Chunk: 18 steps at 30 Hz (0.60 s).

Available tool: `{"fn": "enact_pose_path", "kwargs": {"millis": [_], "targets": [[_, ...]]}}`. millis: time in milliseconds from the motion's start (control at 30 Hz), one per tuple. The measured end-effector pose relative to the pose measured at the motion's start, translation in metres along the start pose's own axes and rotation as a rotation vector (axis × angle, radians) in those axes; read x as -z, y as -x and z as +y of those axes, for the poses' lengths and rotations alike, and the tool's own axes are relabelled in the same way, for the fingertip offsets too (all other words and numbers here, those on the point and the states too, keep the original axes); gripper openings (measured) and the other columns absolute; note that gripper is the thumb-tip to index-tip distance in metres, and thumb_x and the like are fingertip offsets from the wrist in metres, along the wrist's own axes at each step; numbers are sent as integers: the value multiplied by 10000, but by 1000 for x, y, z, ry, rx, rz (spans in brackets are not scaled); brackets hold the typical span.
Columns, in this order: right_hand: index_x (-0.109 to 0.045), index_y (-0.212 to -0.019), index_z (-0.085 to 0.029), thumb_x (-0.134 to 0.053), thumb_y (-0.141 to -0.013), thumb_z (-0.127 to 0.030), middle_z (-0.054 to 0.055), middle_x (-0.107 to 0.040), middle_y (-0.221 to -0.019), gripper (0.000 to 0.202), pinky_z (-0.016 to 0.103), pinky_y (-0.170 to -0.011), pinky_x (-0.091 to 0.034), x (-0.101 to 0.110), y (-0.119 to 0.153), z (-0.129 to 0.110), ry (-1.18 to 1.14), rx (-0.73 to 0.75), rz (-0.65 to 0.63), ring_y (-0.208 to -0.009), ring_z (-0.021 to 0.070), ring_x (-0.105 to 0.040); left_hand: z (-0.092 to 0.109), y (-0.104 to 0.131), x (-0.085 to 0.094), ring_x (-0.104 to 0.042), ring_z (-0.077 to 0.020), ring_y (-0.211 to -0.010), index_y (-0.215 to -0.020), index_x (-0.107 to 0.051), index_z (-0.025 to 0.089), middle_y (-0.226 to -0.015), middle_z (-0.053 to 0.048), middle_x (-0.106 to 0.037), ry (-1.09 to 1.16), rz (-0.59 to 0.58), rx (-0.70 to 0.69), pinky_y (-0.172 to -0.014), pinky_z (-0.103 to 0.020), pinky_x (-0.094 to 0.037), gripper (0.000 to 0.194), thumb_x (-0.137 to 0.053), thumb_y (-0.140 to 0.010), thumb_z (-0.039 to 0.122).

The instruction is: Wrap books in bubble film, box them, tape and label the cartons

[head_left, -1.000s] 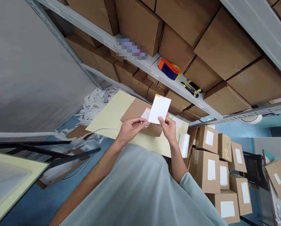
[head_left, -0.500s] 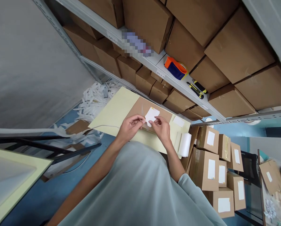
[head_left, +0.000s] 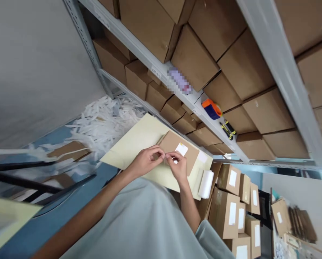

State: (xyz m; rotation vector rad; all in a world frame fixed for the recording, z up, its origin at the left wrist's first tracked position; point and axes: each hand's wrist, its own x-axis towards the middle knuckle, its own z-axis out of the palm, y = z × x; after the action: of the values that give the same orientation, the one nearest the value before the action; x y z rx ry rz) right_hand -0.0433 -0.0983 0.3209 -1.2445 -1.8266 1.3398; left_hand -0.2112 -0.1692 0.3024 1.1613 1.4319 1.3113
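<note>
Both hands meet at the fingertips just above the near edge of a brown cardboard box (head_left: 192, 158). My left hand (head_left: 147, 159) is closed in a pinch, thumb against fingers. Facing it, my right hand (head_left: 177, 163) pinches too, its fingertips almost touching the left ones. Whatever is between the fingertips is too small and blurred to name. A white label (head_left: 182, 148) with a yellow corner mark lies on the top of the box, beyond my right fingers. Under the box is a pale yellow tabletop (head_left: 134, 138).
A white roll (head_left: 206, 184) and a white paper piece (head_left: 202, 156) lie at the table's right. Shelves behind hold boxes, an orange-and-blue tape dispenser (head_left: 211, 109) and yellow-black cutters (head_left: 228, 129). Labelled cartons (head_left: 229, 216) stack at right; white paper strips (head_left: 104, 122) cover the floor at left.
My view has shifted, showing more of the shelves. Both hands stay pinched close together, now nearer the box's front edge; the right hand no longer overlaps the label's upper part.
</note>
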Motion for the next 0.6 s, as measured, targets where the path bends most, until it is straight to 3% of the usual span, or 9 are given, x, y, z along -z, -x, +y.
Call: {"fn": "enact_pose_path", "kwargs": {"millis": [233, 433, 600], "targets": [[-879, -874, -224, -829, -888, -529, 48, -793, -865, 310, 307, -727, -513, -23, -8, -22, 14, -118, 49, -788, 197, -671, -5, -19, 38, -668, -167, -803, -874, -735, 220, -936, -29, -696, 52, -136, -49, -674, -241, -530, 319, -605, -991, 487], [-885, -886, -223, -867, -844, -565, 63, -813, -897, 346, 327, -757, -551, -41, -12, -31, 5, -177, 83, -811, 212, -691, -10, -28, 56, -643, -162, -735, -849, -735, 223, -904, -28, -685, 89, -214, -40, -618, -241, -498, 332, -606, -986, 496], [-877, -854, -230, -824, -861, -634, 58, -798, -847, 407, 338, -736, -557, -54, -14, -36, 73, -186, 119, -793, 223, -687, -16, -31, 69, -687, -185, -789, -843, -733, 234, -901, -34, -698, 111, -243, -53, -685, -252, -548, 364, -589, -992, 533]]}}
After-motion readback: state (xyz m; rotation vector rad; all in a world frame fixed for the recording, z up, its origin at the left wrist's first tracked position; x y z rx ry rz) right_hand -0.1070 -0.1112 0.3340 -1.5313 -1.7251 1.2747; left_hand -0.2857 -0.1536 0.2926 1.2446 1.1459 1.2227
